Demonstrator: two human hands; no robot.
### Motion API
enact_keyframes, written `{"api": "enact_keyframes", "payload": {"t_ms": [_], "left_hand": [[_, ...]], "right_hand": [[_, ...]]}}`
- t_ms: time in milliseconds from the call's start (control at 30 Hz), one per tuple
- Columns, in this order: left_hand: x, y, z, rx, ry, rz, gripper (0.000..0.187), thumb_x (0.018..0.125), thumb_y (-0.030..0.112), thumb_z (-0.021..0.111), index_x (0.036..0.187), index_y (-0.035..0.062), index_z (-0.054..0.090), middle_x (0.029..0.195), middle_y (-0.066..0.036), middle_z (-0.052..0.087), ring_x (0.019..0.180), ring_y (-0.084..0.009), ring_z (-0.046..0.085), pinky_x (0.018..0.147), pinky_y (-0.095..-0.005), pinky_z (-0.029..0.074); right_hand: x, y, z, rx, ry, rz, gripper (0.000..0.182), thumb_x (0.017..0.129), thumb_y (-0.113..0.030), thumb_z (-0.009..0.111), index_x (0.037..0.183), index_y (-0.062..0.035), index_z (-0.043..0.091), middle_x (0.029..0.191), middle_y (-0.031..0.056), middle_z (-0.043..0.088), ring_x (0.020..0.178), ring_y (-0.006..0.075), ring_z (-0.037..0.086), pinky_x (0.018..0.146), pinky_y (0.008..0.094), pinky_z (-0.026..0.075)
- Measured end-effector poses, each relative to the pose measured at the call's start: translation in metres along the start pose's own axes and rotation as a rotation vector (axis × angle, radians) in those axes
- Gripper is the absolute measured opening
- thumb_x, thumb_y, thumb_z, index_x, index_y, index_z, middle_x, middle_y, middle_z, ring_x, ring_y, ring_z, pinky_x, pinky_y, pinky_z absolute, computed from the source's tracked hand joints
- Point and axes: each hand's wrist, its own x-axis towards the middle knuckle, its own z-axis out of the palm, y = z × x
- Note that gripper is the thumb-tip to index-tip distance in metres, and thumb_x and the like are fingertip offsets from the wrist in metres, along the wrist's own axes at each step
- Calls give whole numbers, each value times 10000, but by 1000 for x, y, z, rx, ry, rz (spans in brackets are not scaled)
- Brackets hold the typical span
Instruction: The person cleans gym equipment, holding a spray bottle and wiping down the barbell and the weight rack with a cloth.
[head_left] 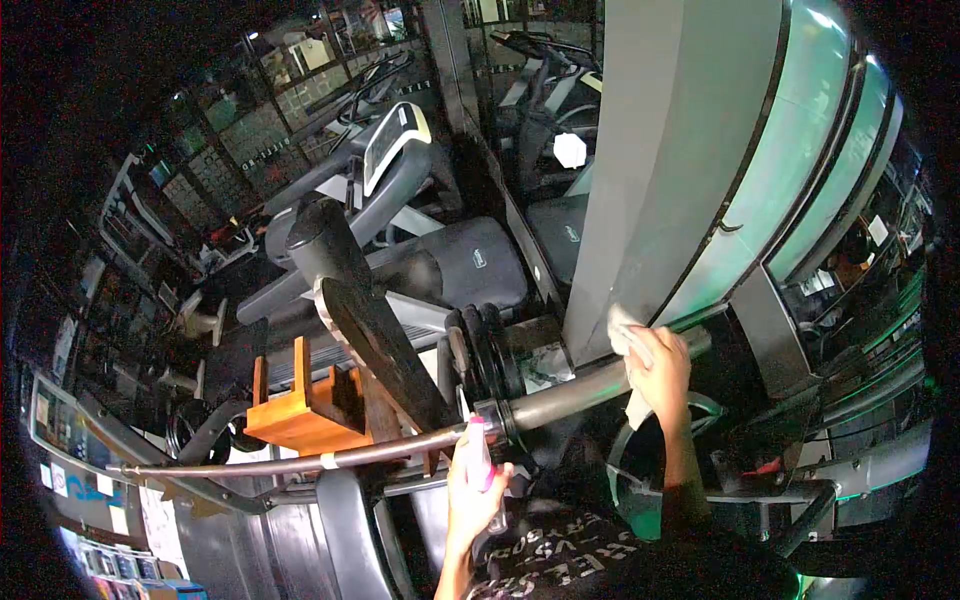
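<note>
My left hand (474,492) is wrapped around a spray bottle (478,440) with a pink and white top, held in front of the barbell (390,450). The bar runs across the view, and its thick metal sleeve (565,398) points to the right. At the outer part of that sleeve is my right hand (664,375), closed on a whitish cloth (622,328). Part of the cloth sticks up past the fingers, and another part hangs down below them, overlapping the sleeve in this view.
Black weight plates (490,350) stand behind the bar. Left of them is an orange-brown wooden box (300,425). A padded bench (345,525) lies below the bar. Farther back is a treadmill (470,265); a wide grey pillar (640,170) rises beyond my right hand.
</note>
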Motion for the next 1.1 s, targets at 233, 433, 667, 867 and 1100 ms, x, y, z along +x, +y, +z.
{"api": "enact_keyframes", "payload": {"t_ms": [233, 433, 667, 867, 1100], "left_hand": [[1, 4, 4, 14, 103, -9, 578, 704, 104, 731, 1205, 2, 462, 1088, -117, 498, 1004, -237, 487, 891, -332, 395], [-2, 0, 7, 64, 91, 7, 639, 707, 95, 724, 1265, 8, 426, 1127, -122, 488, 1008, -236, 491, 887, -332, 400], [1, 3, 8, -53, 71, -38, 726, 723, 85, 703, 1360, 31, 359, 1219, -146, 485, 1101, -268, 498, 948, -358, 385], [3, -9, 7, -20, 81, 21, 719, 710, 78, 708, 1346, 24, 376, 1218, -166, 495, 1110, -276, 502, 945, -362, 393], [6, -6, 7, 14, 92, 60, 703, 730, 42, 679, 1353, 5, 358, 1298, -189, 452, 1155, -283, 480, 974, -353, 371]], "right_hand": [[-8, 3, 11, -111, 108, -84, 253, 662, -150, 637, 911, -115, 624, 797, 92, 511, 792, 289, 510, 744, 401, 384], [-23, 16, 27, -14, 329, -215, 287, 674, -180, 618, 950, -104, 634, 824, 107, 512, 792, 309, 493, 741, 401, 379], [-2, 5, 10, -103, 41, -162, 192, 672, -165, 634, 856, -118, 614, 785, 67, 524, 785, 274, 506, 730, 398, 385], [13, 2, 8, -159, -166, -161, 129, 683, -200, 623, 756, -102, 581, 742, 80, 547, 752, 287, 535, 707, 410, 410], [18, 4, 10, -184, -262, -156, 144, 682, -211, 603, 770, -97, 592, 747, 79, 552, 762, 286, 550, 702, 411, 422]]}}
